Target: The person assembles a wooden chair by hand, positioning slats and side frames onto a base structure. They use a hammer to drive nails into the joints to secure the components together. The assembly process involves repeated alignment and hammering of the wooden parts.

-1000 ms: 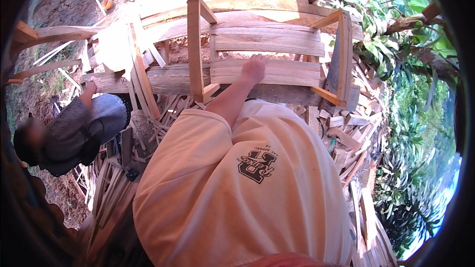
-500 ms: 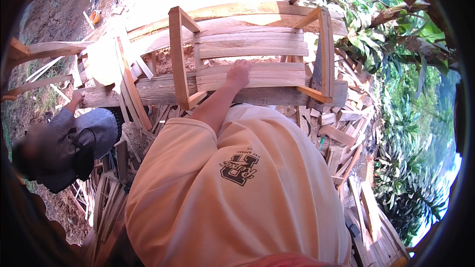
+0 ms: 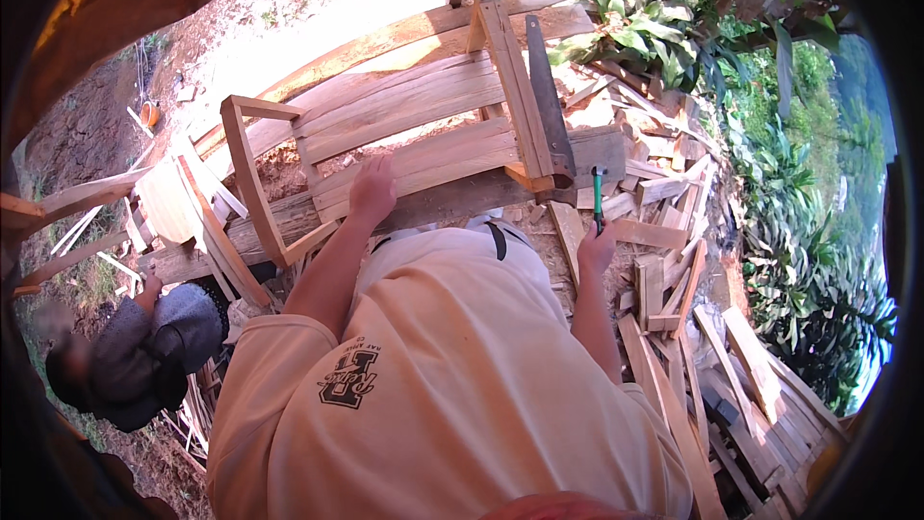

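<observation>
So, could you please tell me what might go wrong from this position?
The left hand lies flat on the slats of the wooden frame, so a swing of the green-handled tool in the right hand might hit fingers. The handsaw resting on the frame's rail could slide off.

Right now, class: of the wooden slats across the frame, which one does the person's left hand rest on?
The left hand rests on the nearest slat, the lowest in the picture. The slats beyond it lie untouched. The right hand holds a green-handled hammer.
</observation>
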{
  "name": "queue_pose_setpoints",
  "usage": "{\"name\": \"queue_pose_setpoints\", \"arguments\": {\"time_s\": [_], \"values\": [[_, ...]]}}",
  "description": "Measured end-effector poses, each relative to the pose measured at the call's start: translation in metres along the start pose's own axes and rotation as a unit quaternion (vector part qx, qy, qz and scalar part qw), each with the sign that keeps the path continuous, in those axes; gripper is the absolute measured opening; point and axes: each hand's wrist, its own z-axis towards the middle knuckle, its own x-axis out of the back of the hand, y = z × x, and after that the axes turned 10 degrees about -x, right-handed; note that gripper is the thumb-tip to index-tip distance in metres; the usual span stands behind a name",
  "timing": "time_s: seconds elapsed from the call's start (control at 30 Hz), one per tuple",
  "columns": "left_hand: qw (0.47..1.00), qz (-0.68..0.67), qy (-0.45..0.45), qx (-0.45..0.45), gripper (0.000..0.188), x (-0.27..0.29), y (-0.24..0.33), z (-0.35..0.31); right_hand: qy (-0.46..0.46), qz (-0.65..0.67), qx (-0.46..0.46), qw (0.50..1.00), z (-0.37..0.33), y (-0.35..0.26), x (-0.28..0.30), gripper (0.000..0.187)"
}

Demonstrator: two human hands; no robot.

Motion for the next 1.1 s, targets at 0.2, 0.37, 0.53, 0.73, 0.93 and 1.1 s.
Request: {"name": "queue_pose_setpoints", "arguments": {"time_s": [0.2, 0.37, 0.53, 0.73, 0.93, 1.1], "values": [[0.989, 0.013, 0.087, 0.121, 0.051, 0.026, 0.004, -0.012, 0.011, -0.037, 0.082, 0.996, 0.072, -0.004, -0.062, 0.029], [0.936, -0.006, 0.191, 0.295, 0.048, 0.033, -0.042, -0.008, -0.071, -0.095, 0.067, 0.991, 0.091, -0.002, -0.061, 0.031], [0.849, -0.056, 0.285, 0.441, 0.050, 0.033, -0.110, 0.011, 0.014, -0.153, 0.127, 0.980, 0.127, -0.056, -0.040, 0.036], [0.823, -0.030, 0.266, 0.501, 0.065, 0.027, -0.175, 0.041, -0.249, 0.078, 0.182, 0.948, 0.160, -0.238, -0.097, 0.032], [0.803, -0.143, 0.199, 0.543, 0.066, 0.043, -0.180, 0.093, -0.349, 0.131, 0.105, 0.922, 0.157, -0.335, -0.182, 0.052], [0.817, -0.091, 0.219, 0.525, 0.051, 0.029, -0.185, 0.083, -0.271, 0.076, 0.109, 0.953, 0.123, -0.374, -0.180, 0.048]]}}
